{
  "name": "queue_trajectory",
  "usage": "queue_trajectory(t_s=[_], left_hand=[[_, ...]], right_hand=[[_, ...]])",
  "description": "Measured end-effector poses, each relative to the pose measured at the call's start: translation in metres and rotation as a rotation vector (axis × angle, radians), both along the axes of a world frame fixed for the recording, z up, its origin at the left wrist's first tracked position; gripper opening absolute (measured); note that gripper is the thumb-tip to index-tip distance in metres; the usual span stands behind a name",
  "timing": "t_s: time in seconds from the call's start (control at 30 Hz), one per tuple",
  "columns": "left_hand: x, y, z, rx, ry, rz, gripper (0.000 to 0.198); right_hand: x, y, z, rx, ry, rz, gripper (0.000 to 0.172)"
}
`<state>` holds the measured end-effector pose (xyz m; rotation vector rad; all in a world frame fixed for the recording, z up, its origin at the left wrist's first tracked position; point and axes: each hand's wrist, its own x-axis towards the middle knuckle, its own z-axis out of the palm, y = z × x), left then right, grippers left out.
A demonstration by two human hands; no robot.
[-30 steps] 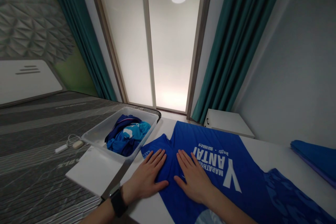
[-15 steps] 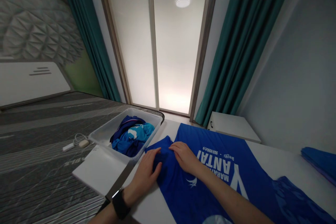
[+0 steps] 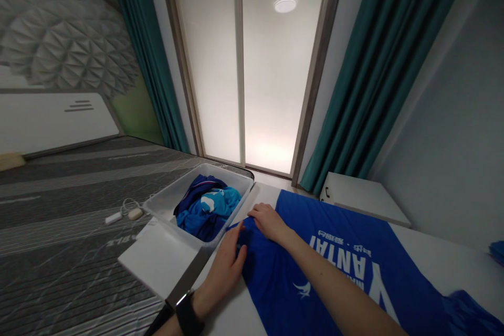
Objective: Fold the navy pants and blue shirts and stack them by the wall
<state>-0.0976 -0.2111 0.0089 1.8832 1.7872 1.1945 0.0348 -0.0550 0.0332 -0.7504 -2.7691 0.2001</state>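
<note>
A blue T-shirt (image 3: 338, 268) with white lettering lies spread on a white table (image 3: 433, 257). My left hand (image 3: 226, 268), a dark watch on its wrist, rests on the shirt's sleeve at the left edge with its fingers bent over the cloth. Just beyond it, my right hand (image 3: 269, 220) reaches across and pinches the same sleeve's far edge. Both hands sit close together beside the clear bin (image 3: 165, 205).
The clear plastic bin holds several crumpled blue garments (image 3: 207, 207). A white lid or board (image 3: 157, 257) juts over the grey striped mattress (image 3: 59, 231), where a white cable with a small device (image 3: 126, 214) lies. A white cabinet (image 3: 362, 197) and teal curtains (image 3: 374, 73) stand behind.
Both hands went from lying flat on the shirt's middle to the left sleeve, curling and taking hold of the cloth. The view shifted left.
</note>
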Motion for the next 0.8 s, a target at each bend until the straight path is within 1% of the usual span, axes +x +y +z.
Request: queue_trajectory(t_s=[0.17, 0.37, 0.67, 0.73, 0.8], left_hand=[[-0.001, 0.000, -0.005, 0.002, 0.011, 0.001, 0.051], [-0.003, 0.001, -0.008, 0.019, 0.074, -0.007, 0.056], [-0.003, 0.007, -0.013, 0.082, 0.133, 0.043, 0.067], [-0.002, 0.011, -0.012, 0.078, 0.121, 0.057, 0.069], [0.000, 0.015, -0.009, 0.061, 0.066, 0.081, 0.069]], right_hand=[[-0.003, 0.000, -0.001, 0.011, -0.051, -0.028, 0.033], [0.000, -0.004, 0.010, 0.003, -0.038, -0.003, 0.025], [0.038, -0.018, 0.020, -0.001, 0.049, 0.083, 0.023], [0.046, -0.023, 0.020, 0.001, 0.077, 0.096, 0.024], [0.053, -0.028, 0.020, 0.000, 0.119, 0.108, 0.026]])
